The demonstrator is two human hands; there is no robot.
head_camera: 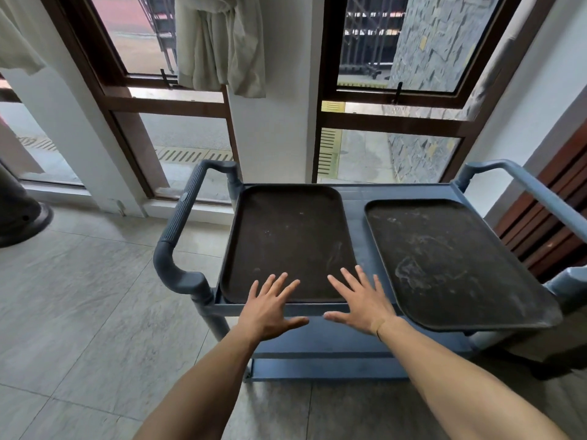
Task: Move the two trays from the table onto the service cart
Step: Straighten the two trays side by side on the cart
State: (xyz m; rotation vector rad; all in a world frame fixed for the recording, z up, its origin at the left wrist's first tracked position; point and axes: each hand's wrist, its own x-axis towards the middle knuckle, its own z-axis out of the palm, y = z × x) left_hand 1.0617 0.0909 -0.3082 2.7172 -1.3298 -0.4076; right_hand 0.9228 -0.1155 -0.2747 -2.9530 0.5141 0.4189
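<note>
Two dark rectangular trays lie side by side on the top shelf of a blue-grey service cart. The left tray sits flat inside the shelf rim. The right tray is skewed, and its near right corner juts out past the cart's front edge. My left hand and my right hand hover over the near edge of the left tray, palms down, fingers spread, holding nothing.
The cart has a ribbed handle on its left and another handle on its right. Behind it stand brown-framed windows and a white pillar. A dark round base sits on the tiled floor at far left. Wooden slats stand to the right.
</note>
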